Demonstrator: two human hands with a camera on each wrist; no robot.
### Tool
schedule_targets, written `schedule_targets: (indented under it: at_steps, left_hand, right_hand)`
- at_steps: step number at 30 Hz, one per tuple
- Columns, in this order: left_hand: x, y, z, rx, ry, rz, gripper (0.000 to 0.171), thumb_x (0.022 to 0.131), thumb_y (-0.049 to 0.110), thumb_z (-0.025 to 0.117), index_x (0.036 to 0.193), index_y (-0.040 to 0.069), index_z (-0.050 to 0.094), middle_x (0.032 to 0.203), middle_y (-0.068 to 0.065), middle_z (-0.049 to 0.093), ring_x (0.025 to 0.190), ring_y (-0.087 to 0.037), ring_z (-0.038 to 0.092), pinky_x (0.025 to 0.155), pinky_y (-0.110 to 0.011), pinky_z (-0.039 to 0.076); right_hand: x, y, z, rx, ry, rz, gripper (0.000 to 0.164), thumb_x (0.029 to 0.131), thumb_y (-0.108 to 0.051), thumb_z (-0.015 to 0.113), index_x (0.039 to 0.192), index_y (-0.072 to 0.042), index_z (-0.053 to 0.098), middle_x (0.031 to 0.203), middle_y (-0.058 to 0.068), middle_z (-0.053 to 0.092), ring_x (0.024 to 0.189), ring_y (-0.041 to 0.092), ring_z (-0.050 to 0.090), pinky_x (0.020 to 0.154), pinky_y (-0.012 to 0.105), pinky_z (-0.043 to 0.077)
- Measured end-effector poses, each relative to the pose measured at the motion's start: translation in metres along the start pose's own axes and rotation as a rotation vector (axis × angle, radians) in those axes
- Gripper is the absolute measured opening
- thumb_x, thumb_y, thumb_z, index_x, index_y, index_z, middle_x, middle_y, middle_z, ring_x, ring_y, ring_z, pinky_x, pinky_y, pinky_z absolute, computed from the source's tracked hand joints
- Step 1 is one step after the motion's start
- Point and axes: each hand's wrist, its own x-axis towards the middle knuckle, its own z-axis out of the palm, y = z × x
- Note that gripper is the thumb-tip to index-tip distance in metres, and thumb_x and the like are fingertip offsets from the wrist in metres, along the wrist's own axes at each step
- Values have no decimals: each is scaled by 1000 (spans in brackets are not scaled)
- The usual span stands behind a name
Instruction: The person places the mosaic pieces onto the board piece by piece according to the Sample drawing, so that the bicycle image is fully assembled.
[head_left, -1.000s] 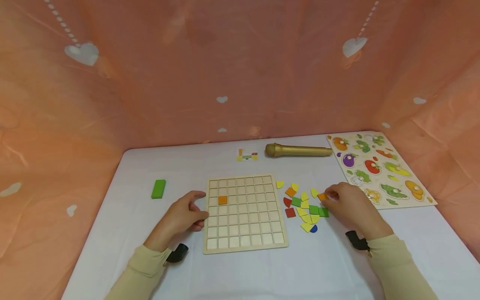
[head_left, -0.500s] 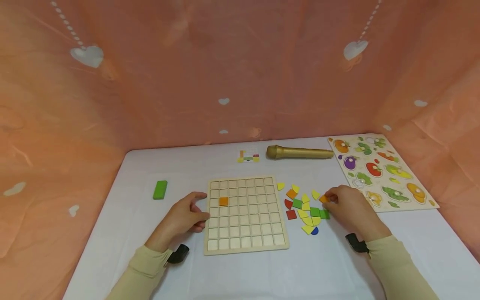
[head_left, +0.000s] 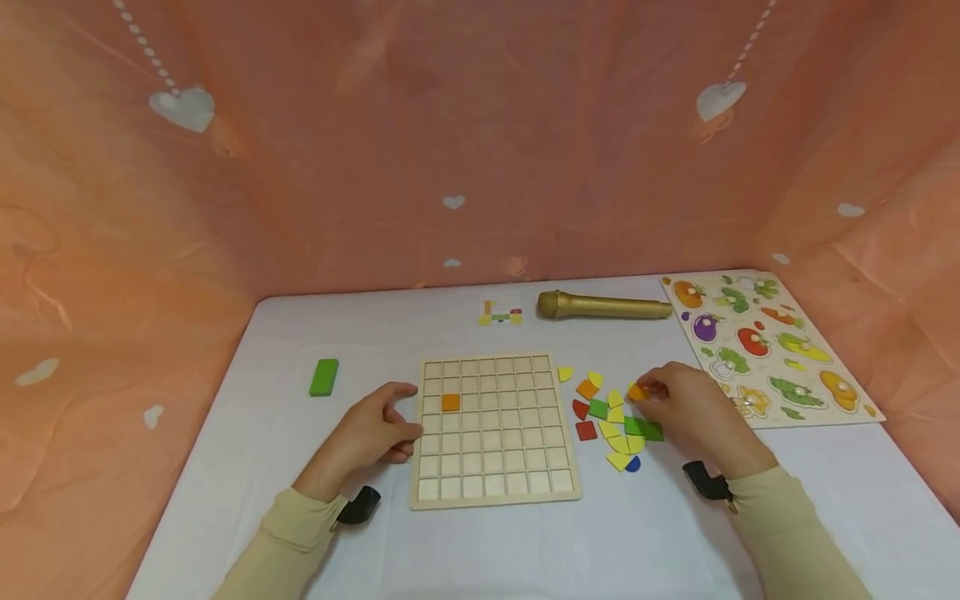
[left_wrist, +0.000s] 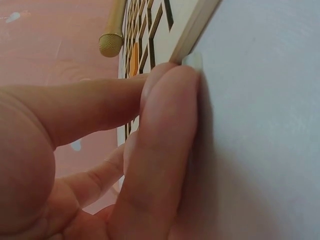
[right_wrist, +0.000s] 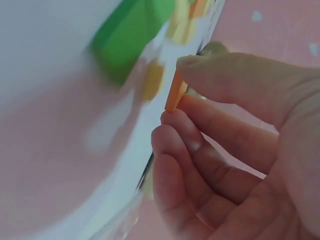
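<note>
Between thumb and fingertips my right hand (head_left: 690, 407) pinches a small orange square tile (right_wrist: 175, 91), lifted off the cloth in the right wrist view. Beneath and left of it lie loose tiles: green squares (head_left: 643, 428), yellow pieces (head_left: 617, 444), a red square (head_left: 586, 431), another orange square (head_left: 587, 389) and a blue half-round piece (head_left: 633, 464). My left hand (head_left: 367, 432) rests beside the wooden grid board (head_left: 493, 439), thumb and fingertips against its left edge. One orange tile (head_left: 451, 402) sits in a cell near the board's upper left.
A small pattern card (head_left: 500, 313) lies behind the board, next to a gold toy microphone (head_left: 603, 307). A vegetable knob puzzle (head_left: 772, 350) occupies the back right. A green block (head_left: 324, 377) lies left of the board. Peach cloth (head_left: 480, 150) walls in the table.
My right hand has raised the orange tile from the table and shifted it slightly left. The left hand stays at the board's edge, while the head view has shifted a little.
</note>
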Motion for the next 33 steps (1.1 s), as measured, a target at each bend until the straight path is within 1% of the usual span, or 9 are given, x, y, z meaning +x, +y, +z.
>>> schedule_targets:
  at_steps: [4, 9, 14, 17, 22, 25, 27, 29, 33]
  left_hand:
    - [2, 0, 0, 0, -10, 9, 67, 96, 7, 80, 156, 12, 51, 97, -14, 66, 70, -18, 74, 66, -30, 67]
    - [3, 0, 1, 5, -12, 12, 68, 96, 8, 81, 156, 13, 51, 98, -14, 66, 70, -17, 73, 66, -31, 67]
    - [3, -2, 1, -11, -14, 11, 68, 95, 7, 81, 156, 13, 51, 96, -13, 66, 69, -16, 73, 66, -31, 67]
    - [2, -2, 0, -23, -15, 10, 68, 95, 6, 81, 156, 12, 52, 96, -13, 66, 69, -16, 73, 66, -31, 67]
    - [1, 0, -1, -17, -9, 14, 67, 95, 7, 81, 155, 12, 52, 95, -13, 66, 69, -16, 73, 66, -31, 67]
    - [1, 0, -1, -16, -7, 7, 67, 95, 7, 81, 155, 12, 52, 95, -13, 66, 68, -16, 73, 66, -31, 67]
    - [0, -1, -1, -15, -6, 4, 67, 95, 7, 81, 155, 12, 52, 95, -13, 66, 68, -16, 73, 66, -31, 67]
    - [0, -1, -2, -15, -7, 3, 67, 95, 8, 81, 155, 12, 52, 95, -13, 67, 68, -16, 72, 66, -30, 67]
    - [0, -1, -3, -20, -6, 1, 67, 96, 8, 81, 155, 12, 52, 94, -13, 67, 68, -16, 72, 66, -30, 67]
  right_hand:
    - [14, -21, 6, -18, 10, -78, 30, 99, -23, 79, 122, -3, 78, 111, 12, 73, 96, 26, 64, 91, 49, 62]
    - [34, -55, 18, -26, 26, -184, 28, 97, -20, 81, 118, -2, 79, 103, 9, 72, 90, 22, 64, 85, 44, 61]
    - [47, -91, 35, -11, 16, -269, 26, 96, -19, 81, 118, -4, 80, 106, 7, 73, 94, 22, 66, 90, 44, 62]
    - [52, -113, 45, -24, 12, -336, 23, 96, -17, 80, 116, -6, 80, 106, 6, 73, 95, 21, 68, 91, 42, 62]
    - [56, -147, 67, -39, -14, -446, 20, 96, -17, 81, 115, -8, 81, 102, 2, 72, 90, 16, 65, 86, 35, 61]
    - [54, -162, 80, -30, -57, -498, 22, 96, -17, 82, 116, -9, 82, 104, 2, 72, 91, 15, 65, 88, 35, 61]
    - [52, -169, 88, -29, -83, -517, 22, 97, -18, 82, 117, -9, 82, 105, 2, 72, 92, 15, 65, 90, 34, 61]
    - [50, -174, 94, -31, -105, -523, 23, 97, -19, 82, 118, -9, 82, 106, 1, 72, 91, 14, 65, 89, 33, 60]
    - [49, -181, 103, -64, -108, -565, 23, 98, -21, 82, 118, -10, 82, 103, -1, 70, 88, 13, 63, 83, 28, 59]
